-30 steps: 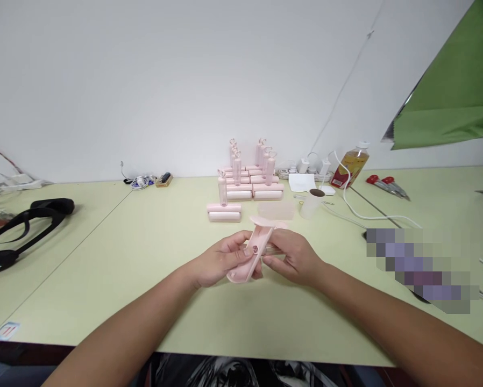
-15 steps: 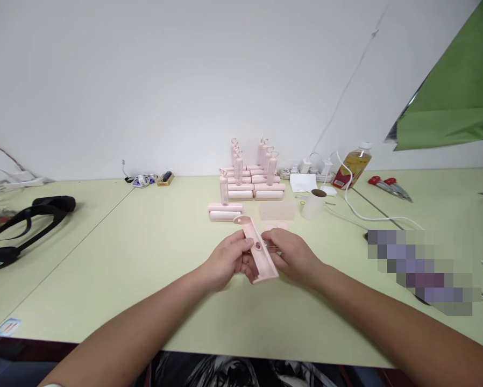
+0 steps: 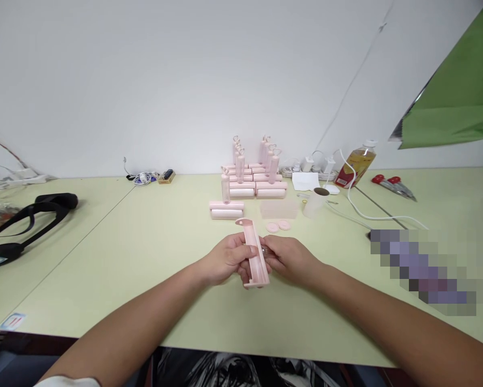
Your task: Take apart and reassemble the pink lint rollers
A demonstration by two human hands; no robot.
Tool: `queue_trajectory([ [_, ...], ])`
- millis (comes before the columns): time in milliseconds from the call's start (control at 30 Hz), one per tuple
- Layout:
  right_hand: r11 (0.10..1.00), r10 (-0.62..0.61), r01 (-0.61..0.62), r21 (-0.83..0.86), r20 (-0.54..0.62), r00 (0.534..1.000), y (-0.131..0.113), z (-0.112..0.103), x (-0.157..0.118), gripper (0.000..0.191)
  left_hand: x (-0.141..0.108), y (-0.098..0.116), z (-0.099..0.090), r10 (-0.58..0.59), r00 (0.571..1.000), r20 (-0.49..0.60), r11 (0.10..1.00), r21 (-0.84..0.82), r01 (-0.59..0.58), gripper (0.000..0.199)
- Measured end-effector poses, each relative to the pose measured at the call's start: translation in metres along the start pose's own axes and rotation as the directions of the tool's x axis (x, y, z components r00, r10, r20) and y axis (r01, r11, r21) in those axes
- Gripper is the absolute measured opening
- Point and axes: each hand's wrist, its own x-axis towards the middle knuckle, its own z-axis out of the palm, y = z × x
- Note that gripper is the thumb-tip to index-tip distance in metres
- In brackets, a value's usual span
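Note:
My left hand [image 3: 226, 259] is closed around a pale pink lint roller casing [image 3: 259, 270], a long open trough with a rounded end, its thumb pressed inside. My right hand [image 3: 293, 258] grips a clear handle [image 3: 267, 251] behind the casing; most of the handle is hidden by the fingers, and I cannot tell how firmly it joins the casing. Just beyond the hands lie two pink round caps [image 3: 284, 225], a translucent pink cover [image 3: 278, 209] and an upright white sticky-paper roll [image 3: 314, 206]. An assembled lint roller [image 3: 226, 210] with its handle upright stands to their left.
Several more lint rollers [image 3: 270, 190] stand in rows toward the wall. At the right are a drink bottle [image 3: 355, 165], a white cable [image 3: 370, 217], red-handled pliers [image 3: 393, 186] and a blurred-out item [image 3: 423, 274]. A black headset-like frame [image 3: 27, 228] lies at the left.
The casing has turned in my hands to a steeper angle, and my left thumb has moved over the hole inside it. Both pink caps now show clear of my right hand.

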Motion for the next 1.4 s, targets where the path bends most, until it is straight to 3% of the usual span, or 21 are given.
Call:
queue_trajectory([
  [200, 0.996, -0.007, -0.002, 0.085, 0.108, 0.994, -0.002, -0.007, -0.001, 0.011, 0.003, -0.006, -0.005, -0.010, 0.998, 0.070, 0.998, -0.065, 0.015, 0.045],
  [367, 0.990, -0.022, 0.006, 0.144, 0.107, 0.994, -0.003, -0.010, -0.003, 0.008, 0.004, -0.010, -0.008, 0.008, 0.993, 0.119, 0.992, -0.127, 0.007, 0.047],
  [867, 0.999, -0.012, 0.009, 0.040, 0.089, 0.996, -0.003, -0.009, -0.002, 0.018, 0.003, -0.005, -0.003, 0.007, 0.999, 0.041, 0.999, -0.046, -0.005, 0.050],
  [1067, 0.995, -0.036, 0.021, 0.096, 0.155, 0.987, -0.012, -0.018, -0.003, 0.014, -0.001, 0.002, 0.001, -0.031, 0.999, -0.021, 1.000, -0.003, 0.031, 0.050],
  [1267, 0.983, -0.069, 0.036, 0.182, 0.180, 0.981, -0.017, -0.024, -0.003, 0.016, -0.001, -0.002, 0.000, -0.026, 0.999, 0.033, 0.996, -0.090, 0.029, 0.049],
  [1400, 0.990, -0.044, 0.021, 0.141, 0.163, 0.986, -0.014, -0.024, -0.004, 0.016, -0.002, -0.002, 0.002, -0.002, 0.999, 0.043, 0.990, -0.144, 0.008, 0.040],
])
